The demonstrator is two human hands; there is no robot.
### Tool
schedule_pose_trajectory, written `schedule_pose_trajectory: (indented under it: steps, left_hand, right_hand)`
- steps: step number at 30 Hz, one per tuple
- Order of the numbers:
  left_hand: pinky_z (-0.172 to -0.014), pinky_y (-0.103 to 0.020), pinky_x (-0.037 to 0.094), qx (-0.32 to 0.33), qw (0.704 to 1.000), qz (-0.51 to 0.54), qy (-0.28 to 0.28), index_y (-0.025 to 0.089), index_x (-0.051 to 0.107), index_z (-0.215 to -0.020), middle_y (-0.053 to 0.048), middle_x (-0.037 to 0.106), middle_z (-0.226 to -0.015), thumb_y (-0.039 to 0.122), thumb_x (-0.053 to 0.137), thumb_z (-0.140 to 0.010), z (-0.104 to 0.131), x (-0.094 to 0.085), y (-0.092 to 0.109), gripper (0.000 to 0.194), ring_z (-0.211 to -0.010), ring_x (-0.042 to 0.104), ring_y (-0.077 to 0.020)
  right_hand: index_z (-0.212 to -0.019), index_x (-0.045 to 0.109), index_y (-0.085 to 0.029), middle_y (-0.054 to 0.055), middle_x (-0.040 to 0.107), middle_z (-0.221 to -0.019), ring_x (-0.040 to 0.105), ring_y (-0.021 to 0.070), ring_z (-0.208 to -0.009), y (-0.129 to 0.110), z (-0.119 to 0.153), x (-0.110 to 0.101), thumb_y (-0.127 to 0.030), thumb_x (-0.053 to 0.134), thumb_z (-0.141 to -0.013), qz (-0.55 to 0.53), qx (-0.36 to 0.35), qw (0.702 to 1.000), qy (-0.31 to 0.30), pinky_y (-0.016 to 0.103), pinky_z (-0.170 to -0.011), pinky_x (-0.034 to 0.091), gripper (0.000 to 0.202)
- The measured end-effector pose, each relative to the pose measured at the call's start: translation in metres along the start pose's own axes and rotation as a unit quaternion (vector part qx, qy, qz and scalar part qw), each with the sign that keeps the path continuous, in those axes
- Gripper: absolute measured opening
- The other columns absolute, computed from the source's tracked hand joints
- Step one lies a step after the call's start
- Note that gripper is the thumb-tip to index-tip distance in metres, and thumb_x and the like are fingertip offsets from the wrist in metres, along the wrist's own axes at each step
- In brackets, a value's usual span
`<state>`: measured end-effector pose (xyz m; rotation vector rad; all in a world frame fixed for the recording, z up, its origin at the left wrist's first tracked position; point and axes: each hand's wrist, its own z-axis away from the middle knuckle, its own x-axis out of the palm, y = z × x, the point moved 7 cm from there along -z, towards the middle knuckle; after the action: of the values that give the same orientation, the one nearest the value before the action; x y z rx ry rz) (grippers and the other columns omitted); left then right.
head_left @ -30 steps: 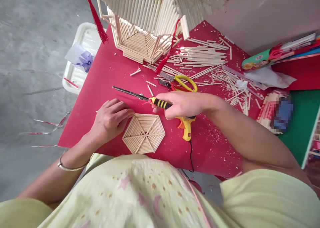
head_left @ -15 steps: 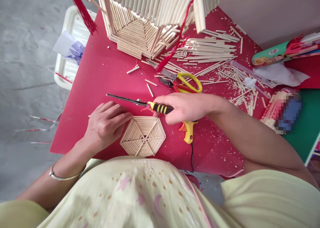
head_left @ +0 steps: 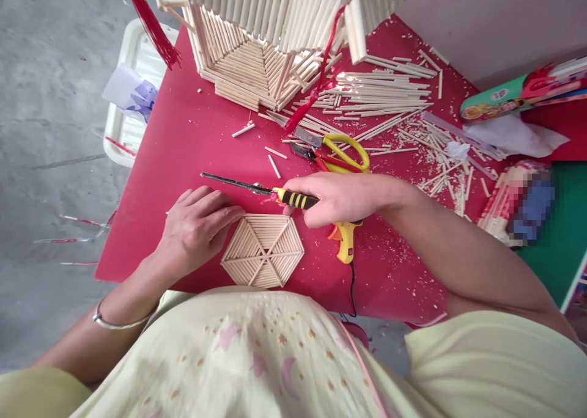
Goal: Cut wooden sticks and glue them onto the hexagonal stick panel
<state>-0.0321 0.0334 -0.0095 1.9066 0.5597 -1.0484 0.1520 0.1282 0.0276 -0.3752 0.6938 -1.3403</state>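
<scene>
A flat hexagon of pale wooden sticks [head_left: 263, 253] lies on the red table [head_left: 183, 143] close to my body. My left hand [head_left: 195, 228] rests at its upper left edge, fingers curled, fingertips partly out of sight; what they hold, if anything, is hidden. Above and right of the hexagon, my right hand [head_left: 337, 198] grips the black and yellow handle of a long thin tool [head_left: 293, 198], whose dark tip points left. Below that hand lies a yellow glue gun [head_left: 345, 244], its upper part covered by the hand.
A large stick lantern model [head_left: 247, 63] with red tassels stands at the back. Scissors with yellow handles [head_left: 348, 149], loose sticks [head_left: 385, 92] and crumbs lie to its right. A green can [head_left: 495, 100] is far right; a white tray [head_left: 114, 131] sits beyond the left edge.
The tip of the long tool has shifted slightly right. The camera view has moved a little; both hands keep nearly the same pose and place.
</scene>
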Motion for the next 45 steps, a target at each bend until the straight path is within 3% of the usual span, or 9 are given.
schedule_pose_trajectory:
  steps: [6,16,22,28,31,33,36,39,45]
  left_hand:
    - [-0.071,-0.037,0.042,-0.014,1.0,0.003,-0.013,0.024,0.075,-0.107,-0.008,0.076,-0.104,0.016,0.062,-0.094,0.0,0.001,0.0,0.02,-0.084,0.06,-0.0224]
    - [-0.068,-0.037,0.038,-0.036,0.999,-0.018,-0.016,0.026,0.076,-0.106,-0.007,0.074,-0.097,0.02,0.061,-0.096,0.0,0.005,-0.001,0.019,-0.079,0.056,-0.0213]
    - [-0.069,-0.037,0.038,-0.032,0.999,-0.01,-0.016,0.026,0.077,-0.107,-0.006,0.074,-0.095,0.019,0.062,-0.096,-0.001,0.004,0.0,0.019,-0.081,0.056,-0.0217]
    - [-0.07,-0.037,0.037,-0.031,0.999,-0.009,-0.02,0.027,0.077,-0.108,-0.006,0.075,-0.097,0.021,0.061,-0.097,-0.002,0.004,0.0,0.02,-0.081,0.057,-0.0226]
    - [-0.07,-0.038,0.037,-0.031,0.999,-0.009,-0.024,0.028,0.077,-0.109,-0.006,0.075,-0.098,0.021,0.06,-0.098,-0.001,0.004,0.001,0.021,-0.082,0.058,-0.0228]
    - [-0.07,-0.038,0.037,-0.029,0.999,-0.011,-0.026,0.028,0.077,-0.109,-0.006,0.075,-0.098,0.02,0.059,-0.097,-0.001,0.004,0.001,0.022,-0.083,0.058,-0.0233]
    - [-0.07,-0.039,0.037,-0.028,0.999,-0.01,-0.031,0.028,0.076,-0.108,-0.006,0.076,-0.098,0.018,0.059,-0.096,-0.002,0.004,0.002,0.023,-0.084,0.059,-0.0239]
    - [-0.07,-0.039,0.037,-0.022,0.999,-0.005,-0.029,0.028,0.075,-0.108,-0.006,0.076,-0.099,0.017,0.059,-0.096,-0.003,0.004,0.003,0.022,-0.083,0.059,-0.0236]
    - [-0.07,-0.039,0.037,-0.032,0.999,-0.011,-0.031,0.027,0.076,-0.105,-0.007,0.076,-0.098,0.018,0.057,-0.097,-0.003,0.005,0.003,0.023,-0.083,0.059,-0.0231]
  right_hand:
    - [-0.099,0.061,-0.02,0.0,0.064,-0.091,0.053,0.0151,-0.077,0.004,0.001,0.001,-0.028,0.063,-0.076,-0.006,0.002,1.0,0.006,0.027,-0.064,0.035,0.024]
    - [-0.095,0.059,-0.021,-0.001,0.061,-0.085,0.052,0.015,-0.074,0.002,0.004,0.003,-0.027,0.063,-0.076,-0.013,-0.005,1.0,0.011,0.028,-0.063,0.034,0.02]
    - [-0.097,0.059,-0.02,-0.001,0.061,-0.081,0.052,0.0151,-0.071,-0.005,0.032,0.005,-0.027,0.063,-0.076,-0.067,0.027,0.994,0.079,0.028,-0.062,0.035,0.023]
    - [-0.1,0.064,-0.019,0.002,0.068,-0.084,0.061,0.0186,-0.076,0.013,0.066,0.051,-0.025,0.061,-0.077,-0.191,0.023,0.976,0.098,0.031,-0.07,0.049,0.025]
    - [-0.132,0.062,-0.017,0.011,0.073,-0.121,0.07,0.0281,-0.109,0.023,0.073,0.086,-0.023,0.061,-0.074,-0.183,0.026,0.974,0.13,0.042,-0.095,0.056,0.059]
    - [-0.152,0.049,-0.018,0.015,0.059,-0.152,0.058,0.0327,-0.138,0.022,0.074,0.106,-0.022,0.063,-0.073,-0.173,0.009,0.973,0.15,0.05,-0.114,0.049,0.08]
    - [-0.161,0.04,-0.017,0.017,0.039,-0.168,0.041,0.0335,-0.154,0.018,0.075,0.128,-0.025,0.066,-0.078,-0.15,-0.006,0.976,0.16,0.053,-0.125,0.038,0.087]
    - [-0.161,0.04,-0.015,0.019,0.033,-0.171,0.037,0.0336,-0.157,0.018,0.075,0.137,-0.029,0.068,-0.082,-0.133,-0.004,0.977,0.164,0.053,-0.127,0.037,0.085]
    - [-0.162,0.038,-0.021,0.015,0.036,-0.17,0.042,0.0322,-0.154,0.02,0.076,0.133,-0.028,0.069,-0.083,-0.14,-0.014,0.973,0.185,0.052,-0.126,0.039,0.086]
